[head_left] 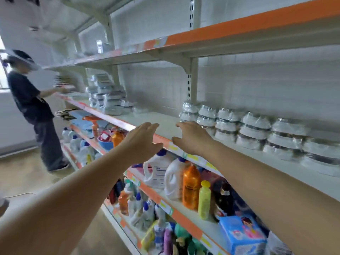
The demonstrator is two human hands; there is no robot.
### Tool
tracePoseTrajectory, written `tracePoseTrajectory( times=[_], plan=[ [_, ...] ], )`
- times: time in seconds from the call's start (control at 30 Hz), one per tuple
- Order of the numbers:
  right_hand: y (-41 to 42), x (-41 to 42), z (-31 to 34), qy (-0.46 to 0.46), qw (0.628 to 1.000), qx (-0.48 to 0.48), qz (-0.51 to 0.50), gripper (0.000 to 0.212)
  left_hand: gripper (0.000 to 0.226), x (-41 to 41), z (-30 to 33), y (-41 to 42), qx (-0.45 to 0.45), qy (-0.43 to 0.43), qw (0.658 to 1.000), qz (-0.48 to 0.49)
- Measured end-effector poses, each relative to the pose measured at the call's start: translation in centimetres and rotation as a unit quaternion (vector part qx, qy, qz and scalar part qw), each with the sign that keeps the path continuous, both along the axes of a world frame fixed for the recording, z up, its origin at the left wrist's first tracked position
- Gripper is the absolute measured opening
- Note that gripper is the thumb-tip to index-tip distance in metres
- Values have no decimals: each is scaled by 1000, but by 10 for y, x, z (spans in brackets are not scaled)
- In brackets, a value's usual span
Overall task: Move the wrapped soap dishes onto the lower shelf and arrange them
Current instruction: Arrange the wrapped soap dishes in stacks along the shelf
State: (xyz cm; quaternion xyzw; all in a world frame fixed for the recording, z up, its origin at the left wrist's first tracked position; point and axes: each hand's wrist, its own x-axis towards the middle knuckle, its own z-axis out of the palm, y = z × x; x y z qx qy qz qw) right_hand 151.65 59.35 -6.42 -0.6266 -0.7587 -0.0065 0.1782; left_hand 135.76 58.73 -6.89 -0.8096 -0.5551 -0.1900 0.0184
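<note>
Reaching forward with both arms from the bottom of the frame toward the shelf (161,126) running across the middle. Left hand (141,142) hovering at centre frame over the shelf's orange front edge, fingers (150,127) straight and slightly spread, holding nothing. Right hand (193,138) just beside it to the right, fingers (184,124) loosely bent and spread wide, thumb pointing left, also holding nothing, fingertips lying close to the nearest stack.

Sitting at right of centre on that shelf: wrapped soap dishes (253,131), white and in clear film, piled in short stacks forming a row that is stretching away to the right edge of the frame. Whether the right fingertips are touching the leftmost stack: cannot tell, blurred.

Standing farther left on the same shelf: a pile of wrapped containers (108,96), well apart from the dishes.

Filling the shelves below, lower centre: white detergent jugs (173,179), an orange bottle (191,186), a yellow bottle (204,199) and a blue box (242,234).

Standing at the left of the frame: another person (31,107) in dark clothes, facing the shelving with a hand at it.
</note>
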Motion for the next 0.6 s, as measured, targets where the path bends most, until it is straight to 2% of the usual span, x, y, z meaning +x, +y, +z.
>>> tracePoseTrajectory(
  times=[0.23,0.6],
  plan=[
    [153,-71,-4,16,998,31,55,57,66,-72,0,131,23,14,998,51],
    [367,-167,-7,12,997,-29,71,56,67,-179,-9,336,-20,28,995,94]
  ],
)
